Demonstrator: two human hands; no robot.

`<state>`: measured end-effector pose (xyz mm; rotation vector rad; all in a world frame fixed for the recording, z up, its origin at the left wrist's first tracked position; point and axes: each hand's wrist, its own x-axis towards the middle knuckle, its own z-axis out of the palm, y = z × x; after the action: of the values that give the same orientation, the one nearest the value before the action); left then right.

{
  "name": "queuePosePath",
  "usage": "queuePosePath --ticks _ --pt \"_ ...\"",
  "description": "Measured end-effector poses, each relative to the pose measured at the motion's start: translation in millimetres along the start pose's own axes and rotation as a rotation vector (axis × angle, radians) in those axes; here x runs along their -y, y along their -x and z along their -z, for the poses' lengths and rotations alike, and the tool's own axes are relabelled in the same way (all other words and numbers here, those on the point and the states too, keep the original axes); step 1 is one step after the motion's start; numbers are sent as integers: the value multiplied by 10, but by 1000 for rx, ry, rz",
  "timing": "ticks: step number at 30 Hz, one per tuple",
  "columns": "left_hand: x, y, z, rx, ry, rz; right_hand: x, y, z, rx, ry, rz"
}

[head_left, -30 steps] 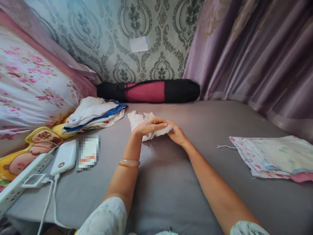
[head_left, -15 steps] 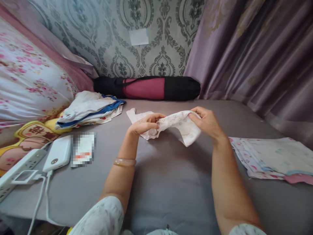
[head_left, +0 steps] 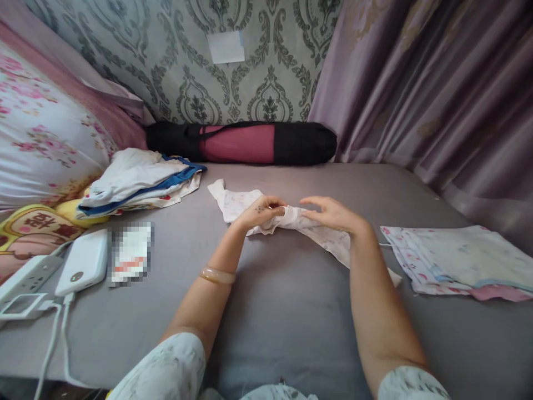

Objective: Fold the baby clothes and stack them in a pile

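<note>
A small white baby shirt [head_left: 239, 204] with a faint print lies across the grey bed sheet, one sleeve stretched to the far left and another part reaching right under my right forearm. My left hand [head_left: 260, 213] is closed on the shirt's gathered middle, pinching the edge between thumb and fingers. Just to the right, my right hand [head_left: 333, 214] hovers over the cloth with thumb and fingers apart. Its thumb is close to the fabric; whether it touches I cannot tell.
Folded clothes [head_left: 137, 180] lie at the back left, and more folded cloths [head_left: 462, 258] at the right. A black and pink long bag [head_left: 237, 143] rests against the wall. At left are a white power bank [head_left: 83, 261], a power strip [head_left: 31, 278] and cables.
My right hand has let go of the shirt's raised end and moved left, its fingers spreading. That end has dropped onto the bed toward the right. My left hand keeps its pinch.
</note>
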<state>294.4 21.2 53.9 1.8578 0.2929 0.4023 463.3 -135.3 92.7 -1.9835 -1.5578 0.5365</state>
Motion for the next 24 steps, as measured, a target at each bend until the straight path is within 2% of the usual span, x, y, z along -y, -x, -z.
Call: queuePosePath --ticks 2,4,6,9,12,17,24 --pt "-36 3 -12 -11 1 -17 114 -60 -112 48 -120 106" --pt "-73 12 -3 -23 -4 -31 148 -114 -194 80 -173 144" --pt "-100 27 35 -53 -19 -56 93 -157 -240 48 -174 104" --pt "-114 61 148 -121 -88 -72 -74 -193 -257 -105 -154 -6" --pt "-95 109 287 -132 -196 -46 -212 -198 -257 -216 -153 -101" --pt "3 160 442 -92 -351 16 -334 -211 -292 -238 -201 -210" --pt "151 145 484 -5 -472 55 -431 -231 -326 -248 -228 -277"
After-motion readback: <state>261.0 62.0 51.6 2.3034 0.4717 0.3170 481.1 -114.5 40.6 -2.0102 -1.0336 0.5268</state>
